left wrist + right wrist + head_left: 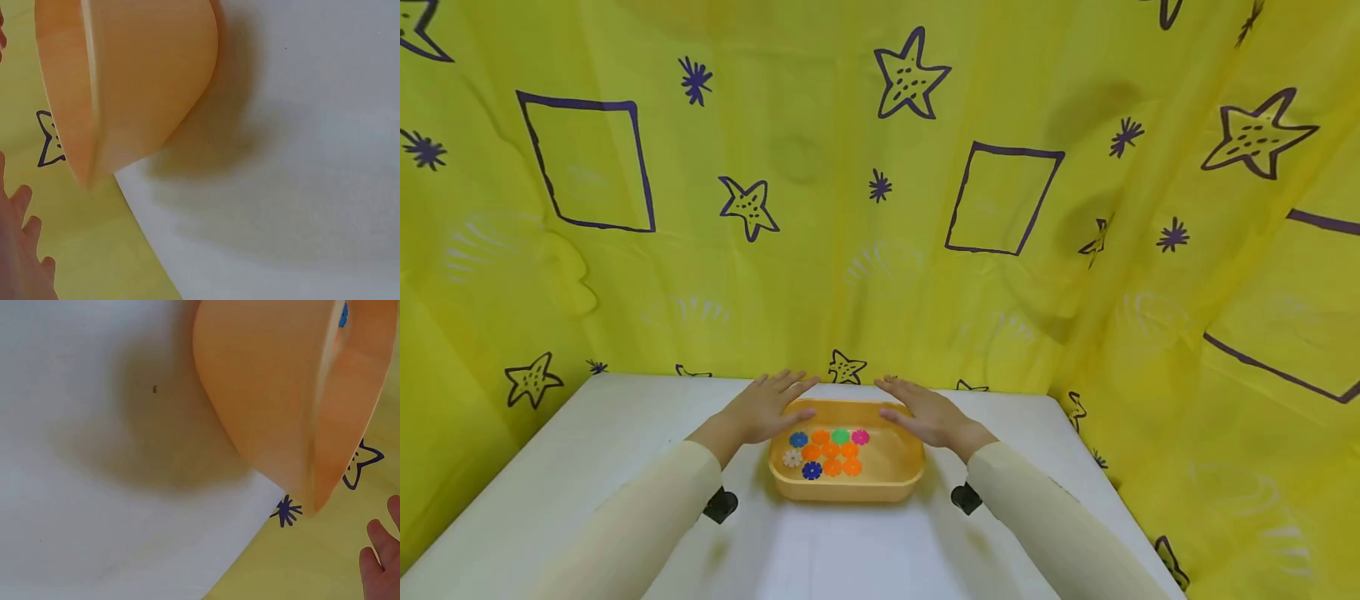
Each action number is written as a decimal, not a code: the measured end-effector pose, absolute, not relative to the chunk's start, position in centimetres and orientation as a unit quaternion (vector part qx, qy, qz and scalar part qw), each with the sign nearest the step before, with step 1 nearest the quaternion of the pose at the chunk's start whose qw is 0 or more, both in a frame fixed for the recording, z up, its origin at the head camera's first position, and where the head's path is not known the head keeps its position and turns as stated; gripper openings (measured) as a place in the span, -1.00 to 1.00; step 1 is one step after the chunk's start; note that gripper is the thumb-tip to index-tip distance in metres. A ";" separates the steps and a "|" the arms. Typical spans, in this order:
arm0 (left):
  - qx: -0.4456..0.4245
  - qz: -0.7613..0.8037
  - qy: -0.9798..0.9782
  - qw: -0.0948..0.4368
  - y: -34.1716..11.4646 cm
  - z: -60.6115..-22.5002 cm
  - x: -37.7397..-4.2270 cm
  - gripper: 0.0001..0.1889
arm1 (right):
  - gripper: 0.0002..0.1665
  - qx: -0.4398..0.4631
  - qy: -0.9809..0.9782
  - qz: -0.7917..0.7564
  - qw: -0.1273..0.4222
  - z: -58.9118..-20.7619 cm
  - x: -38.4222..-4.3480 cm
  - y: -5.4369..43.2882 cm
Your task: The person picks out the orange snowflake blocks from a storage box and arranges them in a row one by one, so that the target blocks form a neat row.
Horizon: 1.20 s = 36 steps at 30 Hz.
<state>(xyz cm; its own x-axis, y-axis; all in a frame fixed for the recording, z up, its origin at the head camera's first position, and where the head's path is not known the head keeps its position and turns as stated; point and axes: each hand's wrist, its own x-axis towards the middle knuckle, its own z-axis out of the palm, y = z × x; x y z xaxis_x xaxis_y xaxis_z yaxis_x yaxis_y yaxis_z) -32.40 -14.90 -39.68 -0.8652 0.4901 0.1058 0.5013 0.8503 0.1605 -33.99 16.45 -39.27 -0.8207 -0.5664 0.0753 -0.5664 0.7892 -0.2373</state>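
An orange-yellow plastic basin (850, 492) stands on the white table. Inside, mostly toward its left half, lie several flower-shaped plastic discs: orange ones (831, 450), a green one (840, 436), a pink one (861, 437), a whitish one (792, 457) and blue ones (812, 471). My left hand (766, 410) hovers at the basin's left edge, fingers extended and holding nothing. On the opposite edge is my right hand (931, 415), likewise with fingers straight and nothing held. Whether either hand touches the rim, I cannot tell. Both wrist views show the basin's outer wall (150, 75) beside spread fingers.
A yellow curtain (805, 292) printed with dark stars and squares hangs behind the table and along its sides. The white tabletop (842, 550) extends in front of the basin and to both sides. Dark wrist devices (721, 505) sit under the cream sleeves.
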 end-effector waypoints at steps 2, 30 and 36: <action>-0.259 -0.099 -0.960 0.038 -15.3 -39.5 -32.3 -0.29 | -0.27 0.302 -0.945 0.128 0.003 -39.2 -33.9 16.6; -0.185 -0.232 -0.955 0.008 -17.9 -41.3 -30.9 -0.23 | -0.29 0.282 -0.937 0.206 -0.007 -39.7 -32.2 17.0; -0.163 -0.271 -0.948 0.017 -18.1 -41.7 -30.6 -0.25 | -0.36 0.283 -0.928 0.244 -0.001 -39.7 -31.8 16.8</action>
<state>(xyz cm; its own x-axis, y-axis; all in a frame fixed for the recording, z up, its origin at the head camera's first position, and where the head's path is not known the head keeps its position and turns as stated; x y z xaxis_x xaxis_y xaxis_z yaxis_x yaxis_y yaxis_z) -30.55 -18.10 -41.65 -0.9463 0.2999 0.1210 0.3186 0.7999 0.5086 -31.79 16.80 -39.70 -0.8404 -0.5248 0.1356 -0.5235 0.7210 -0.4539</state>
